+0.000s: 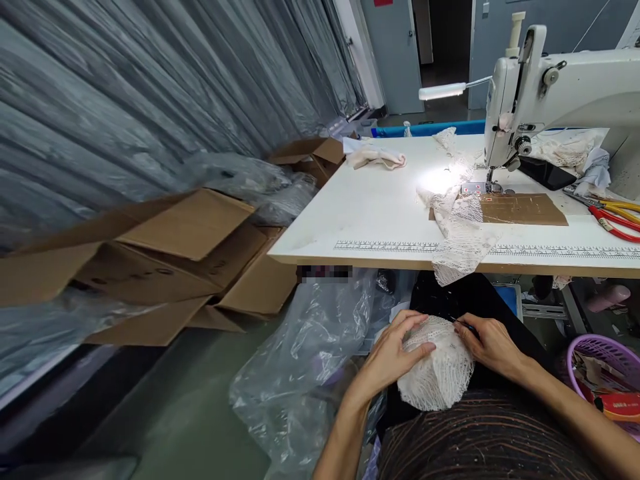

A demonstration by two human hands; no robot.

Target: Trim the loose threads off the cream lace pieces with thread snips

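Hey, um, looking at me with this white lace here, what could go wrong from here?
The right hand holds a small dark tool beside the open-mesh lace piece, so a slip might snag the mesh. The left hand grips that lace close by, so its fingers could get nicked. Another lace strip hangs over the edge of the table, and a bump might drag it off.

The lace cloth looked matt and rough, the worktop smooth, the cardboard box matt, and the plastic bag glossy.
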